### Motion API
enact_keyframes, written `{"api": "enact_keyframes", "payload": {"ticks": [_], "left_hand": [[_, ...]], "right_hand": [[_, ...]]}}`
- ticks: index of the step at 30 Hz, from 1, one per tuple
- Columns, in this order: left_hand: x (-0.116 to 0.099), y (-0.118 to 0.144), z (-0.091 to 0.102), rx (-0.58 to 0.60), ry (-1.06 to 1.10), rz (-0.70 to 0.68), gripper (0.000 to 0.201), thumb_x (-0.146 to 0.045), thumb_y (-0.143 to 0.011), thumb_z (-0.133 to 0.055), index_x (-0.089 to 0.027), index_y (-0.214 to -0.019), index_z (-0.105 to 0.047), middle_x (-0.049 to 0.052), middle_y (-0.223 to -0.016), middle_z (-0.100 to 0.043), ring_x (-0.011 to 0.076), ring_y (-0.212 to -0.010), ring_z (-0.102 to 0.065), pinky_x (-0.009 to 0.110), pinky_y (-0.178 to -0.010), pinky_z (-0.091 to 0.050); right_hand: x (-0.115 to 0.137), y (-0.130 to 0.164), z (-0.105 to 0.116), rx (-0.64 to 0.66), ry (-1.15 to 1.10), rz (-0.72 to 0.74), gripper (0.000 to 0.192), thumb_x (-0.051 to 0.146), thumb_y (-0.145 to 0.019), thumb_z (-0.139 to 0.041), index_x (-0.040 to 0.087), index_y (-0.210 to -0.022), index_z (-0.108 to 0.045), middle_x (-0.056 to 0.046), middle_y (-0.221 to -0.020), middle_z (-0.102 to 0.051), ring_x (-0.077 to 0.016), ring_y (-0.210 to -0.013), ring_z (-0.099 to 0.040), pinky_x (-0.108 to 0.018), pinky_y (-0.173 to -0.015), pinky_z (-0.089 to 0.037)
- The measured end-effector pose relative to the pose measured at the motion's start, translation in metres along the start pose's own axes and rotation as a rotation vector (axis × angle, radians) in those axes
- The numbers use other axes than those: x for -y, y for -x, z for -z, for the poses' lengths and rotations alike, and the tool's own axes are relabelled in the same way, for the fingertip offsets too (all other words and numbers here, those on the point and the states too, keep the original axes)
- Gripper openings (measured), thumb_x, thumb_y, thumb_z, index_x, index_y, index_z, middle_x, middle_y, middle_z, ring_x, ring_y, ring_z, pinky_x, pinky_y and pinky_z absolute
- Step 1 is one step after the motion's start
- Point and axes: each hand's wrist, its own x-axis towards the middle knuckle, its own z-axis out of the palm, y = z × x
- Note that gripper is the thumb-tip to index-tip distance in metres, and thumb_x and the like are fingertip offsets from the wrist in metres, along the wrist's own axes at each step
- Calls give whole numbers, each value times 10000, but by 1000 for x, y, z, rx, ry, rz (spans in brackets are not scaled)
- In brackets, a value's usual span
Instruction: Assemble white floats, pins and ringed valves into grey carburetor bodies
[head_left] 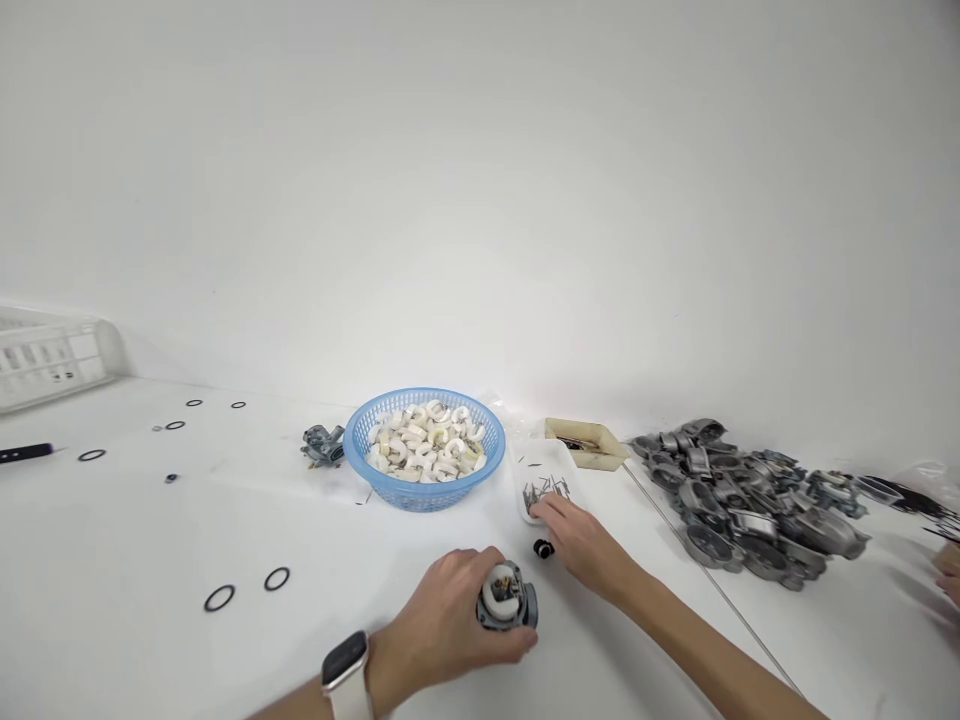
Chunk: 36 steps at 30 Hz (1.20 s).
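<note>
My left hand (pixel 454 612) is wrapped round a grey metal carburetor body (pixel 517 605), held just above the table with its open side up. Inside it sits a white C-shaped float (pixel 495 600) with brass parts. My right hand (pixel 574 535) reaches into a small white tray (pixel 525 460) of thin metal pins (pixel 546 488). Its fingers are drawn together at the tray's near edge, and whatever is between the tips is hidden. A small black cylindrical part (pixel 543 548) lies beside that hand. Behind stands a blue basket (pixel 424 495) full of white floats (pixel 427 445).
A heap of grey carburetor bodies (pixel 739 500) lies at right; another body (pixel 322 445) is by the basket. A beige tray (pixel 600 455) stands behind. Several black rings (pixel 219 598), a black-handled tool (pixel 26 453) and a white crate (pixel 52 360) are left. Someone's hand (pixel 949 580) shows far right.
</note>
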Motion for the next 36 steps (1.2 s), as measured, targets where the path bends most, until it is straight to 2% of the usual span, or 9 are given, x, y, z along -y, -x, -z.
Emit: {"api": "enact_keyframes", "payload": {"ticks": [5,9,11,13,16,18,23,30,36], "left_hand": [[1,1,-2,-3,-8,19,432,-493,-716,-815,-230,-1026,-671,39,-931,-693,274,-898,-624,356,-819,-463],[2,1,-2,-7,-6,25,446,-490,-708,-824,-234,-1043,-677,41,-947,-695,281,-911,-623,367,-832,-465],[3,1,-2,-3,3,27,455,-493,-708,-827,-238,-1056,-680,43,-966,-695,286,-937,-623,371,-852,-467],[3,2,-2,1,10,28,459,-493,-708,-827,-238,-1062,-683,45,-971,-694,287,-949,-622,374,-867,-470],[4,2,-3,5,15,40,462,-493,-707,-829,-236,-1063,-687,50,-980,-697,295,-968,-622,385,-887,-476],[5,2,-4,5,21,63,491,-501,-696,-836,-239,-1084,-689,61,-1031,-700,316,-1031,-616,394,-913,-477],[5,1,-4,13,13,87,507,-516,-679,-844,-249,-1082,-692,55,-1044,-697,322,-1055,-610,399,-932,-482],[1,3,-1,4,27,78,458,-517,-686,-834,-254,-1033,-692,43,-995,-686,305,-1013,-616,390,-908,-492],[4,0,0,50,23,127,580,-561,-646,-853,-261,-1117,-698,62,-1087,-686,335,-1117,-602,407,-977,-484]], "right_hand": [[-8,-15,2,27,-107,-59,408,-74,-814,-397,217,-1007,-607,-51,-991,-627,-215,-827,-607,-328,-740,-507],[-24,-23,26,75,-228,-121,366,12,-784,-607,247,-1058,-668,-15,-1082,-681,-207,-971,-653,-298,-856,-537],[-44,-30,38,63,-248,-226,281,95,-850,-663,233,-1094,-683,-23,-1096,-696,-209,-1005,-661,-300,-867,-548],[-68,-38,44,44,-235,-379,84,211,-970,-648,186,-1040,-686,-32,-985,-702,-198,-906,-674,-316,-797,-568],[-94,-46,36,70,-226,-560,197,341,-1045,-648,151,-1004,-680,-16,-910,-692,-149,-735,-666,-297,-681,-588],[-101,-48,24,66,-232,-609,216,358,-1049,-657,144,-1059,-681,-24,-960,-701,-149,-749,-682,-300,-681,-603],[-101,-48,6,-31,-224,-582,231,360,-1045,-660,145,-1126,-685,-52,-1086,-707,-211,-930,-706,-389,-827,-612],[-117,-63,15,-46,-153,-558,245,364,-1051,-650,154,-1176,-674,-64,-1133,-701,-213,-946,-704,-401,-845,-610],[-124,-93,17,-72,-85,-559,263,369,-1050,-649,162,-1212,-663,-74,-1174,-689,-219,-969,-698,-409,-855,-608]]}}
